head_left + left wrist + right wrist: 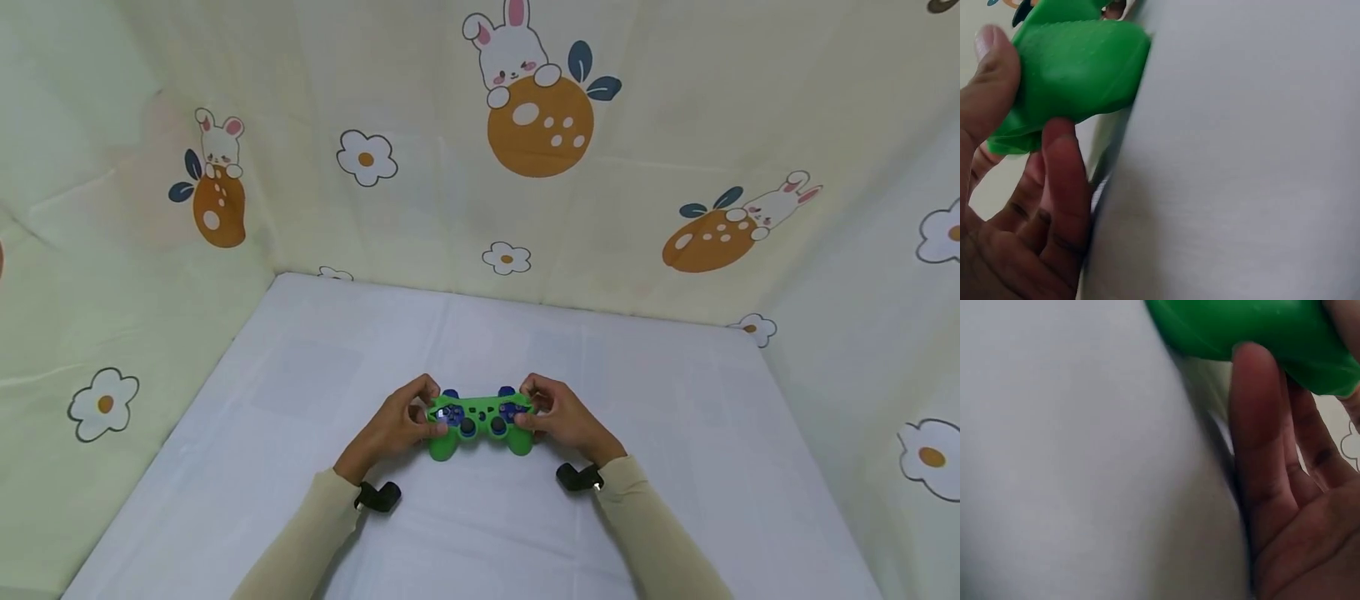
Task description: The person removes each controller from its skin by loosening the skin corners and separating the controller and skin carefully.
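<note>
A game controller (482, 408) in a bright green cover, with dark blue buttons and two black thumbsticks, lies between both hands at the middle of the white table. My left hand (400, 422) grips its left end, thumb on the face beside the direction pad and fingers at the back. On the other end my right hand (568, 419) does the same, thumb by the right-side buttons. The left wrist view shows the green grip (1079, 69) between thumb and fingers. In the right wrist view, fingers (1257, 406) press the underside of the green cover (1241, 328).
The white cloth-covered table (480, 533) spreads around the hands. A cream curtain (420, 217) with rabbit, orange and flower prints walls off the back and both sides. Black cameras (380, 497) are strapped at the wrists.
</note>
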Available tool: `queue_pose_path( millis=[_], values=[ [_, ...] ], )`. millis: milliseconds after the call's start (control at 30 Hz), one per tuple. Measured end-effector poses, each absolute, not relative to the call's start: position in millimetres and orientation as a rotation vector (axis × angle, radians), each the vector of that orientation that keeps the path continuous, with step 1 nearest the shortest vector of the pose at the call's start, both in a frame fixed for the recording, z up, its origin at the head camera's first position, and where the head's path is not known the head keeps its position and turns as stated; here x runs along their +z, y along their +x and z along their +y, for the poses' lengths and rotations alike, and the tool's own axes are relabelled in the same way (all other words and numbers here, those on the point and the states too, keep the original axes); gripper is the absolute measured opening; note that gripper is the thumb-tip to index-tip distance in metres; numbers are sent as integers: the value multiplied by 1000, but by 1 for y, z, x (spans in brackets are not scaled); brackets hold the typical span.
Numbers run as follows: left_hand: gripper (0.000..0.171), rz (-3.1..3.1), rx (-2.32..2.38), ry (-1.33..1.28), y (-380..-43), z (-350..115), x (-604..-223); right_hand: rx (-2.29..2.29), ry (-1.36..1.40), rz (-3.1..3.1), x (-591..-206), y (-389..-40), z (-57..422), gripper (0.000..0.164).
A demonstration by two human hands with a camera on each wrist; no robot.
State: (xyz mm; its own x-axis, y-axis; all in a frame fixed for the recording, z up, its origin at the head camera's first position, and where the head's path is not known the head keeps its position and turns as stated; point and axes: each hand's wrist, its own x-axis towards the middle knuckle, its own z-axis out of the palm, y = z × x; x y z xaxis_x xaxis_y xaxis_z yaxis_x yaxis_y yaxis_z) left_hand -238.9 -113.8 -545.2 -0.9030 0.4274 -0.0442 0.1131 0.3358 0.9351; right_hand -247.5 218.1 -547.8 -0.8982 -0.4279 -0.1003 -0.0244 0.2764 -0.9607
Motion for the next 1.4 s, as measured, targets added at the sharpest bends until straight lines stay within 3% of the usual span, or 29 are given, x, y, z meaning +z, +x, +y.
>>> queue_pose_path(
  millis=[300, 767, 1067, 1400],
  values=[
    [38, 2347, 1618, 439, -239, -112, -551, -1695, -381, 2337, -557, -242, 213, 21],
    [31, 2392, 1619, 399, -238, -108, -558, -1672, -348, 2442, -562, -242, 213, 25],
    [52, 2442, 1610, 329, -237, -103, -553, -1672, -277, 2455, -561, -240, 209, 24],
    [42, 2369, 1586, 405, -245, -108, -548, -1662, -271, 2455, -561, -241, 209, 25]
  ],
)
